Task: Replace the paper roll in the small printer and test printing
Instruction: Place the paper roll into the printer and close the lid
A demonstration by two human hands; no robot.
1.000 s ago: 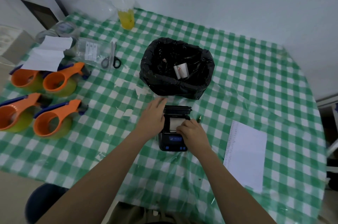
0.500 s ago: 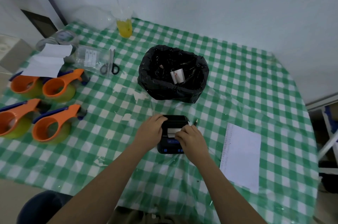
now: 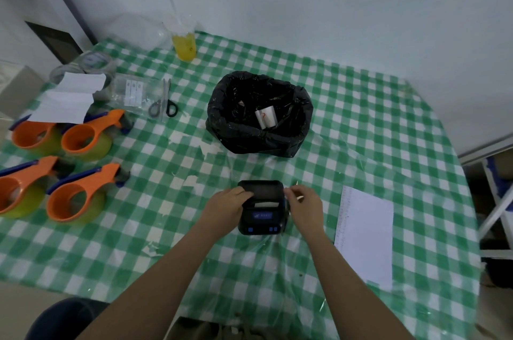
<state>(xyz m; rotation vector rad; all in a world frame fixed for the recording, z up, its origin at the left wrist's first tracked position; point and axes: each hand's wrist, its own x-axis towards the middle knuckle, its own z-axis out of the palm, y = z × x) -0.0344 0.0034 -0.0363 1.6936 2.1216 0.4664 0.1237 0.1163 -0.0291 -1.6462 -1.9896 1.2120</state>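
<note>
The small black printer point(image 3: 261, 217) sits on the green checked tablecloth near the table's front edge, blue-lit panel facing me. Its lid is down, and a short white strip of paper point(image 3: 266, 204) shows at the slot. My left hand point(image 3: 227, 205) grips the printer's left side with the thumb on the lid. My right hand point(image 3: 305, 203) is curled against the printer's right edge, fingertips at the lid's top right corner. The roll inside is hidden.
A black bin bag point(image 3: 222, 112) behind the printer holds a small paper roll point(image 3: 266, 117). Several orange tape dispensers point(image 3: 80, 192) stand at the left, with scissors point(image 3: 163, 106) and a yellow drink point(image 3: 183, 45) further back. A white sheet point(image 3: 365, 237) lies at the right.
The printer's lid has come down over the paper compartment. My right hand has moved from the paper at the middle to the printer's right edge. My left hand stays on the left side.
</note>
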